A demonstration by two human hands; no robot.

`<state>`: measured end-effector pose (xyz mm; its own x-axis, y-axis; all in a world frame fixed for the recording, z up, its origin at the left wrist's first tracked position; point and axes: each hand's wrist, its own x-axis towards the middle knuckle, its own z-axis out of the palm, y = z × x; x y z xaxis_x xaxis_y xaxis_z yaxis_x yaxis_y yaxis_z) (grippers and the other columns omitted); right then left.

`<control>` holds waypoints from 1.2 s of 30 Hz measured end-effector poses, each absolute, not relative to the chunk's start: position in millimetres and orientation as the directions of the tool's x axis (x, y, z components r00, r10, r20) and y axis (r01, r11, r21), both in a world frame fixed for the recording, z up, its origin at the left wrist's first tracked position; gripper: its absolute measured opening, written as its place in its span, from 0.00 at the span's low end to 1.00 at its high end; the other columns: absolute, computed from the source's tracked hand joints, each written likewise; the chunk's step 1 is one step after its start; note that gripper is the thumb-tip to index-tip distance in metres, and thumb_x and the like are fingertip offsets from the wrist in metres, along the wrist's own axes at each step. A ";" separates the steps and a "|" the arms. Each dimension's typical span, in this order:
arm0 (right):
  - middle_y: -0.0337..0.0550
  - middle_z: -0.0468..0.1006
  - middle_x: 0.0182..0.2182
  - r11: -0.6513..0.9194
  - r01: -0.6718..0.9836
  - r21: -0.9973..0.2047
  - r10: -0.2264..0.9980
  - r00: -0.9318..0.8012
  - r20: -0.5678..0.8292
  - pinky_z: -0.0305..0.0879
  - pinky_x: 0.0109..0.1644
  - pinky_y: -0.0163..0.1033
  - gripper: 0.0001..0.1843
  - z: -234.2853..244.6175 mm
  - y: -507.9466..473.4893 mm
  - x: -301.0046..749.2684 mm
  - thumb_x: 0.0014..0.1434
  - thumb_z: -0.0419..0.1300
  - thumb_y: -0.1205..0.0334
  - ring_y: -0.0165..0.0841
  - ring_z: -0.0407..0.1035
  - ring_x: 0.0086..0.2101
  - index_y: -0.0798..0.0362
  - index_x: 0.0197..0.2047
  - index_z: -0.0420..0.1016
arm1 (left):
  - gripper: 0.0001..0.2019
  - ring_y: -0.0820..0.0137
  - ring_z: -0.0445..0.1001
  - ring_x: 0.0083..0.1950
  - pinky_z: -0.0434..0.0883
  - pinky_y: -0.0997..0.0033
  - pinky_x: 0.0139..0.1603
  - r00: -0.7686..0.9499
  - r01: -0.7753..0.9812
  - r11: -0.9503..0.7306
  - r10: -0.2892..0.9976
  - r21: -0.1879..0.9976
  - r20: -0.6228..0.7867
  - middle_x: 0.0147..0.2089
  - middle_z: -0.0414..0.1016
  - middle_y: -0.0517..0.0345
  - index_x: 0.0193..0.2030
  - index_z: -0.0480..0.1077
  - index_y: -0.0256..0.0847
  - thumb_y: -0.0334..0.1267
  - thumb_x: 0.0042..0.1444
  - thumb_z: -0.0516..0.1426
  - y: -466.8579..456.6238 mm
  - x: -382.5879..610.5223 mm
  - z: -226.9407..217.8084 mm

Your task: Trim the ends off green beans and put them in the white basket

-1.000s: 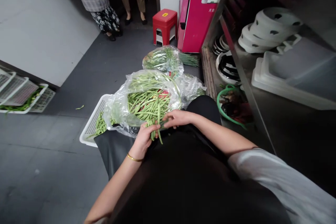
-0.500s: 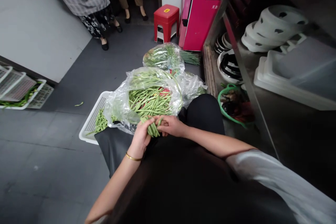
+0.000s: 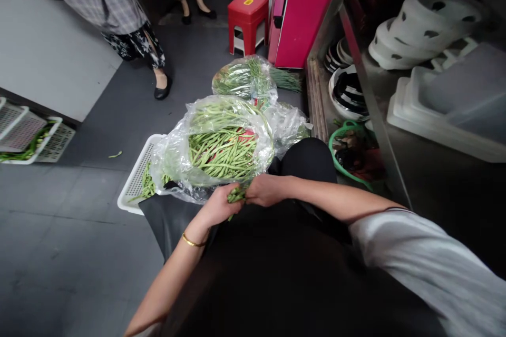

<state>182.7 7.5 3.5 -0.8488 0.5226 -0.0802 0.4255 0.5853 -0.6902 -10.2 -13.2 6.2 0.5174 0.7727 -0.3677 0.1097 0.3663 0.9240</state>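
Note:
Over my dark apron, my left hand (image 3: 219, 205) and my right hand (image 3: 265, 190) are both closed around a small bunch of green beans (image 3: 236, 194). Only the bunch's ends show between the two fists. Just beyond the hands stands an open clear plastic bag of green beans (image 3: 221, 150). It rests partly on a white slotted tray (image 3: 136, 179) that holds more beans. A gold bangle is on my left wrist.
More bagged beans (image 3: 242, 78) lie further back on the grey floor, near a red stool (image 3: 247, 20) and a pink cabinet (image 3: 300, 16). A metal shelf (image 3: 395, 131) with white lids and black-and-white bowls runs along the right. White trays (image 3: 29, 137) lie at left. Two people stand at the back.
Both hands have closed tighter on the bunch and drawn it nearer my lap, so less of the beans shows. The person in the checked coat has stepped closer.

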 end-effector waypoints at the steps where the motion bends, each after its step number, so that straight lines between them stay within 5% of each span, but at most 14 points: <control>1: 0.38 0.73 0.20 0.431 0.367 -0.824 0.570 -0.819 -0.067 0.60 0.27 0.31 0.12 0.4 5.4 180.2 0.59 0.53 0.60 0.26 0.66 0.21 0.55 0.27 0.70 | 0.06 0.71 0.70 0.22 0.66 0.74 0.23 0.505 0.042 0.418 0.775 0.908 -0.380 0.23 0.73 0.57 0.26 0.69 0.38 0.30 0.42 0.63 -13.9 -10.8 5.9; 3: 0.36 0.70 0.18 0.001 0.141 -0.990 0.677 -0.728 -0.103 0.60 0.24 0.31 0.17 -3.8 -0.4 174.7 0.61 0.50 0.53 0.25 0.64 0.18 0.56 0.27 0.66 | 0.09 0.69 0.71 0.23 0.68 0.73 0.23 0.462 -0.159 0.519 0.791 0.840 -0.401 0.25 0.74 0.55 0.31 0.67 0.38 0.33 0.43 0.63 -15.9 -11.7 3.9; 5: 0.33 0.65 0.15 -0.333 -0.108 -0.937 0.710 -0.682 -0.174 0.58 0.20 0.31 0.20 -1.5 -7.1 170.2 0.58 0.51 0.46 0.26 0.63 0.15 0.55 0.27 0.64 | 0.11 0.71 0.70 0.22 0.67 0.74 0.21 0.432 -0.351 0.553 0.812 0.756 -0.393 0.25 0.72 0.57 0.33 0.65 0.39 0.35 0.43 0.63 -18.4 -12.2 1.6; 8: 0.31 0.61 0.12 -0.547 -0.148 -0.824 0.478 -0.863 -0.162 0.54 0.16 0.31 0.23 16.4 -10.4 169.5 0.52 0.57 0.43 0.25 0.59 0.12 0.56 0.24 0.64 | 0.13 0.73 0.67 0.18 0.62 0.77 0.16 0.530 -0.388 0.601 0.766 0.699 -0.364 0.22 0.68 0.59 0.30 0.65 0.38 0.35 0.39 0.65 -22.5 -14.0 0.3; 11: 0.36 0.67 0.13 -0.411 0.175 -0.895 0.041 -0.977 -0.210 0.58 0.20 0.31 0.23 33.1 7.7 175.9 0.53 0.58 0.44 0.25 0.61 0.14 0.59 0.26 0.71 | 0.13 0.74 0.66 0.18 0.61 0.77 0.15 0.634 -0.301 0.663 0.676 0.686 -0.375 0.22 0.67 0.59 0.29 0.67 0.36 0.35 0.38 0.65 -23.0 -17.5 -0.5; 12: 0.38 0.69 0.15 -0.267 0.300 -0.916 0.028 -0.948 -0.318 0.60 0.22 0.31 0.23 33.1 18.6 177.9 0.54 0.56 0.44 0.27 0.64 0.16 0.59 0.29 0.73 | 0.14 0.74 0.66 0.19 0.61 0.77 0.16 0.630 -0.326 0.665 0.683 0.671 -0.370 0.22 0.66 0.59 0.31 0.68 0.36 0.35 0.37 0.66 -21.5 -18.7 -1.7; 14: 0.43 0.74 0.20 0.058 0.586 -0.808 0.351 -0.770 -0.533 0.63 0.28 0.33 0.24 21.5 43.1 178.9 0.57 0.53 0.44 0.31 0.70 0.23 0.58 0.34 0.76 | 0.17 0.74 0.65 0.21 0.62 0.76 0.19 0.577 -0.444 0.644 0.737 0.623 -0.352 0.23 0.64 0.61 0.36 0.69 0.37 0.36 0.36 0.66 -16.5 -20.7 -5.5; 16: 0.51 0.78 0.31 0.254 0.824 -0.506 0.727 -0.508 -0.462 0.65 0.35 0.35 0.23 -1.6 64.5 173.9 0.59 0.53 0.47 0.36 0.73 0.34 0.59 0.36 0.77 | 0.17 0.74 0.66 0.24 0.63 0.75 0.22 0.531 -0.516 0.625 0.770 0.586 -0.354 0.25 0.63 0.62 0.36 0.69 0.37 0.33 0.36 0.65 -10.6 -21.5 -10.0; 18: 0.56 0.78 0.37 0.348 0.887 -0.304 0.787 -0.452 -0.420 0.65 0.39 0.38 0.18 -26.6 78.6 164.1 0.56 0.57 0.52 0.41 0.72 0.40 0.60 0.37 0.77 | 0.12 0.73 0.68 0.27 0.66 0.74 0.25 0.510 -0.511 0.621 0.775 0.594 -0.372 0.26 0.64 0.61 0.31 0.68 0.36 0.30 0.38 0.64 -6.0 -21.6 -13.8; 23: 0.52 0.78 0.34 0.346 0.868 -0.356 0.813 -0.467 -0.348 0.65 0.37 0.36 0.11 -43.7 97.4 150.5 0.53 0.58 0.62 0.37 0.72 0.36 0.60 0.35 0.77 | 0.10 0.71 0.71 0.26 0.68 0.72 0.27 0.373 -0.418 0.610 0.791 0.673 -0.485 0.28 0.72 0.57 0.31 0.68 0.36 0.30 0.40 0.64 -0.9 -19.7 -20.7; 29: 0.33 0.62 0.13 -0.070 0.519 -0.852 0.713 -0.571 -0.407 0.53 0.18 0.29 0.18 -4.2 81.1 155.8 0.54 0.57 0.51 0.23 0.57 0.15 0.58 0.23 0.72 | 0.13 0.76 0.66 0.19 0.64 0.77 0.20 0.114 -0.438 0.475 0.871 0.763 -0.477 0.19 0.69 0.62 0.32 0.71 0.34 0.35 0.40 0.67 1.8 -4.1 -24.8; 32: 0.30 0.60 0.12 -0.215 0.328 -0.920 0.644 -0.660 -0.386 0.49 0.15 0.27 0.18 -1.9 51.6 151.4 0.55 0.56 0.51 0.20 0.53 0.13 0.58 0.26 0.73 | 0.12 0.77 0.65 0.18 0.64 0.78 0.20 0.088 -0.489 0.445 0.881 0.751 -0.465 0.19 0.69 0.62 0.29 0.71 0.34 0.37 0.40 0.67 -0.4 1.2 -24.1; 36: 0.30 0.61 0.13 -0.177 0.254 -0.951 0.673 -0.674 -0.305 0.48 0.16 0.26 0.19 -9.6 24.3 154.0 0.57 0.54 0.49 0.20 0.53 0.13 0.58 0.30 0.73 | 0.13 0.78 0.66 0.18 0.65 0.78 0.21 0.124 -0.548 0.524 0.822 0.652 -0.556 0.18 0.69 0.62 0.25 0.70 0.33 0.39 0.38 0.67 -6.1 1.8 -21.2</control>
